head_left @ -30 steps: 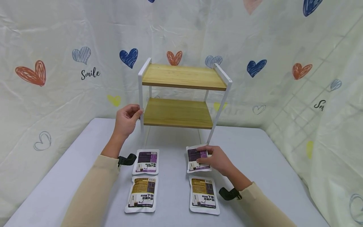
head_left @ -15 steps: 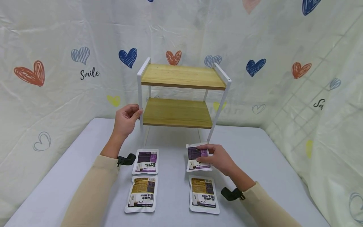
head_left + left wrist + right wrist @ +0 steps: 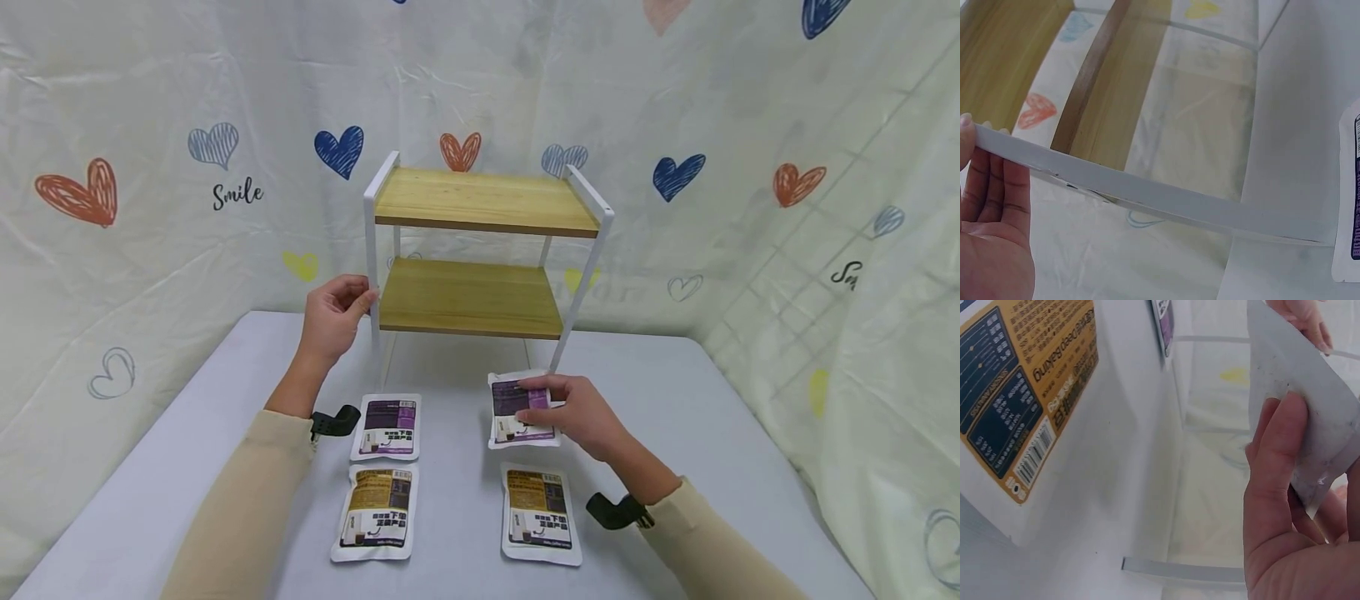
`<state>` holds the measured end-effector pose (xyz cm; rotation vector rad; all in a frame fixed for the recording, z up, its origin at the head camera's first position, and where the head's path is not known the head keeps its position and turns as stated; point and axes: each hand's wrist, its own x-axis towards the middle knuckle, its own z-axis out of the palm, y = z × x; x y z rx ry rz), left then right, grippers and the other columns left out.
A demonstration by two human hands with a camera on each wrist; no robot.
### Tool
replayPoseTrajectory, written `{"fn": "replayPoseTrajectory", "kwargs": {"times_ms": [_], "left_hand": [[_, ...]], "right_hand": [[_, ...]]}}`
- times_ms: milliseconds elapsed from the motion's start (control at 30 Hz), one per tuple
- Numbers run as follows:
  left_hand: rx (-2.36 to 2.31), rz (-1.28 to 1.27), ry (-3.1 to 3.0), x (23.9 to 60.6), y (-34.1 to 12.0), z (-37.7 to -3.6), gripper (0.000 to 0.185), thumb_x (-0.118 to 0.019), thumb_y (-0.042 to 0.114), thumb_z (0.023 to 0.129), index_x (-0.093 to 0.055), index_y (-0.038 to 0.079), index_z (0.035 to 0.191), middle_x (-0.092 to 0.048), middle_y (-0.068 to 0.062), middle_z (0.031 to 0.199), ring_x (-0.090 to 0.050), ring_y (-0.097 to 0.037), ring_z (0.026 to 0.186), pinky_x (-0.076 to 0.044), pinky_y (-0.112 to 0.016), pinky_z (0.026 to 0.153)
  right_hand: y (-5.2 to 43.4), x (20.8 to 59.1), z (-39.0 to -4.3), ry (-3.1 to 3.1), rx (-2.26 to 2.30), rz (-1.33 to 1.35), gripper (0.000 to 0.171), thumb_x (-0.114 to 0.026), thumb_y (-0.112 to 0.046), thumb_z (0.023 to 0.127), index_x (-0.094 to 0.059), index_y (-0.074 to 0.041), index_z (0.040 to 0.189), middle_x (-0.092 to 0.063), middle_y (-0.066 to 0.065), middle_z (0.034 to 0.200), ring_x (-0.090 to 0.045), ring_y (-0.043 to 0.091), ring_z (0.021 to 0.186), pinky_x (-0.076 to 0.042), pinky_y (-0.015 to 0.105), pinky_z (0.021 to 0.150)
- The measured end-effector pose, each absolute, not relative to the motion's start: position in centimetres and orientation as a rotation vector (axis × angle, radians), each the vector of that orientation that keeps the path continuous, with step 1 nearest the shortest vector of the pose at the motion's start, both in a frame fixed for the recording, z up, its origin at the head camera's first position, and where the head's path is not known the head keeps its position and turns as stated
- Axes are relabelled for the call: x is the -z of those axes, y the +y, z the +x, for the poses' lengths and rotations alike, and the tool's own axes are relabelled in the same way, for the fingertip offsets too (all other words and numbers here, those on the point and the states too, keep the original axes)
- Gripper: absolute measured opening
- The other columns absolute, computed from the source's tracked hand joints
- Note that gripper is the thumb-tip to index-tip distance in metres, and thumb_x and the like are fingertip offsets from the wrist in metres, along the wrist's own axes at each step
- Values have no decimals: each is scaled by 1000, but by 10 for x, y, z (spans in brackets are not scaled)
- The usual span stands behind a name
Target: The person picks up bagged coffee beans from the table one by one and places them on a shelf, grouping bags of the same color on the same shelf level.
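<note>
A two-tier shelf with wooden boards (image 3: pixel 468 200) and a white frame stands at the back of the table. My left hand (image 3: pixel 328 321) pinches its front left post (image 3: pixel 1147 190) between thumb and fingers, at about the lower board's (image 3: pixel 468 297) height. With thumb and fingers, my right hand (image 3: pixel 585 417) grips a purple-labelled white pouch (image 3: pixel 510 404) by its right side, in front of the shelf's right front leg. In the right wrist view the pouch's plain pale back (image 3: pixel 1307 369) faces the camera and looks bent in the grip.
On the white table (image 3: pixel 457 517), another purple-labelled pouch (image 3: pixel 387 427) lies at the left, with a gold-labelled pouch (image 3: pixel 375 512) nearer me. A second gold-labelled pouch (image 3: pixel 540 514) lies below my right hand. A heart-printed curtain (image 3: pixel 480 83) hangs behind the shelf.
My right hand has lifted the purple-labelled pouch a little and carried it slightly toward the shelf, widening the gap to the gold-labelled pouch. The left hand stays on the post.
</note>
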<state>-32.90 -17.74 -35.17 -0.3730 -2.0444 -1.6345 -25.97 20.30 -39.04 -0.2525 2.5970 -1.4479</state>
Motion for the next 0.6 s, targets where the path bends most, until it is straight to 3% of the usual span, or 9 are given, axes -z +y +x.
{"fn": "replayPoseTrajectory", "kwargs": {"times_ms": [233,433,600], "left_hand": [[1646,-363,-2062,349,-176,-329,31,-71,25,97,-72,0,115,-68,0,95,-61,-13,81,-54,-14,74],[1649,-373,-2052,350,-177,-329,29,-71,24,97,-71,0,113,-68,-12,98,-62,-20,82,-55,-14,74],[1652,-376,-2048,351,-178,-329,27,-71,23,97,-71,1,112,-67,-8,94,-63,-17,81,-56,-15,74]], "right_hand": [[204,377,-256,2566,1504,-272,50,-88,-30,82,-73,-17,128,-68,14,125,-68,23,97,-61,30,79],[202,368,-252,2525,1542,-301,52,-87,-30,83,-71,-16,130,-68,16,122,-69,23,95,-60,29,77],[197,354,-246,2490,1562,-321,52,-87,-27,83,-71,-15,131,-67,17,123,-68,24,96,-61,29,77]]}}
